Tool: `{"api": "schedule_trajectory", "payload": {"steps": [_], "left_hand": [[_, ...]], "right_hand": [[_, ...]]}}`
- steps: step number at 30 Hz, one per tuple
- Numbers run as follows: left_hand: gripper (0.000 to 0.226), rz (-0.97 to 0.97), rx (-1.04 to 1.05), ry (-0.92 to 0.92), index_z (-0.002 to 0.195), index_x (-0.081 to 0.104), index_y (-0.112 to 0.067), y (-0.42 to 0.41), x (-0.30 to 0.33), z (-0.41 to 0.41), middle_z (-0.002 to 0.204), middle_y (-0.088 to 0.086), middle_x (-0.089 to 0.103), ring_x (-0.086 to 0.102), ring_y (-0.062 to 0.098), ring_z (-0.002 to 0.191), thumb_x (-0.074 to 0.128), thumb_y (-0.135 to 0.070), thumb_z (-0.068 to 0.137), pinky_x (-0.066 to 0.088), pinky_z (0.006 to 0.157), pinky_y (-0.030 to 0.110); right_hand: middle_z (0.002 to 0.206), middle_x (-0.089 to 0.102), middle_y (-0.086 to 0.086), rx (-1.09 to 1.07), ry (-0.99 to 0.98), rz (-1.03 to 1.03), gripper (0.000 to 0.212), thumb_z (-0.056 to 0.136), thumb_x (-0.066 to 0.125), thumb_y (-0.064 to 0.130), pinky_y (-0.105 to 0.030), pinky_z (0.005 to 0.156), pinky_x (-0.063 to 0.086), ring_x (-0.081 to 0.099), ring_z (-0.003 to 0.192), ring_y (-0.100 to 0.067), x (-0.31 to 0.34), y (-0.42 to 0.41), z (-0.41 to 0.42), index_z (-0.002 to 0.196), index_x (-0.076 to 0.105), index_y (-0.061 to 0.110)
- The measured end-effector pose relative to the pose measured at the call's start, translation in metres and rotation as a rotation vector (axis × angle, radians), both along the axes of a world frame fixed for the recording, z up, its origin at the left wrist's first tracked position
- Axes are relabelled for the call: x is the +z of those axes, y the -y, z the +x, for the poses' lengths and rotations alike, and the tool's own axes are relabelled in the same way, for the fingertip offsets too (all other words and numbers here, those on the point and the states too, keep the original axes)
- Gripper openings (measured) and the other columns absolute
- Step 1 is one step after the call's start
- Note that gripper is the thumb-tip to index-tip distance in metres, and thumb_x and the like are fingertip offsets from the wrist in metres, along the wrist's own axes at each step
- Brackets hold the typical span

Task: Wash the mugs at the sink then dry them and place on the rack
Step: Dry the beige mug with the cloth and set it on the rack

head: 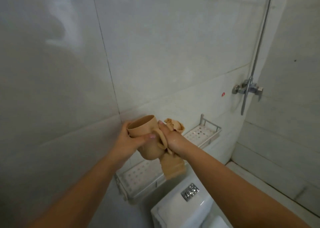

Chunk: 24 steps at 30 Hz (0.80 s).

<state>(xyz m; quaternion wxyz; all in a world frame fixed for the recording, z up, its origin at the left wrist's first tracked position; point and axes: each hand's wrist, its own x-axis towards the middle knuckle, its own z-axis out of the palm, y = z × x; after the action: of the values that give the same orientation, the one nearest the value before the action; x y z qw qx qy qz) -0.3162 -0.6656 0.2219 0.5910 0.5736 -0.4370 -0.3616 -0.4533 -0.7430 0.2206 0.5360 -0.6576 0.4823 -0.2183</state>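
Observation:
A tan mug (pixel 145 129) with a loop handle is held up in front of the tiled wall, tilted with its mouth toward the upper left. My left hand (pixel 128 141) grips its body, thumb across the side near the handle. My right hand (pixel 170 138) grips a tan cloth (pixel 173 165) and holds it against the mug's handle side; cloth bunches above the fingers and hangs below the wrist. Behind the hands a white perforated wall rack (pixel 204 132) with a metal rail runs along the wall, its middle hidden by the mug and cloth.
A white toilet cistern (pixel 181 208) with a chrome flush button (pixel 190 192) stands below the rack. A chrome shower valve (pixel 247 89) and its pipe are on the wall at the right. A tiled ledge runs along the lower right.

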Motion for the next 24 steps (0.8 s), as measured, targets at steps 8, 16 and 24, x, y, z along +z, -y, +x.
{"api": "schedule_trajectory", "payload": {"steps": [8,16,24], "left_hand": [[0.07,0.053,-0.003,0.217,0.116,0.053,-0.022,0.001,-0.05,0.023,0.111,-0.011,0.06,0.062,0.0,0.094,0.089,-0.003,0.059,0.051,0.068,0.01],[0.084,0.214,0.008,0.472,0.118,0.031,-0.028,-0.015,-0.08,0.037,0.107,-0.014,0.051,0.056,0.005,0.097,0.091,-0.015,0.061,0.047,0.078,0.023],[0.081,0.295,0.03,0.493,0.118,0.034,-0.026,-0.024,-0.095,0.045,0.114,-0.003,0.055,0.058,0.021,0.107,0.091,-0.017,0.061,0.052,0.087,0.039]], "right_hand": [[0.075,0.064,-0.003,0.027,-0.155,-0.02,0.036,0.091,0.046,0.046,-0.031,0.068,0.052,0.062,0.074,-0.018,-0.026,0.012,0.005,0.077,0.062,0.017],[0.069,0.06,-0.004,0.147,-0.204,-0.015,0.032,0.095,0.042,0.027,-0.027,0.06,0.044,0.057,0.069,-0.018,-0.043,0.001,0.025,0.071,0.058,0.014],[0.072,0.057,-0.003,0.164,-0.246,-0.031,0.033,0.097,0.037,0.025,-0.023,0.054,0.038,0.052,0.068,-0.014,-0.063,-0.006,0.039,0.071,0.055,0.014]]}}
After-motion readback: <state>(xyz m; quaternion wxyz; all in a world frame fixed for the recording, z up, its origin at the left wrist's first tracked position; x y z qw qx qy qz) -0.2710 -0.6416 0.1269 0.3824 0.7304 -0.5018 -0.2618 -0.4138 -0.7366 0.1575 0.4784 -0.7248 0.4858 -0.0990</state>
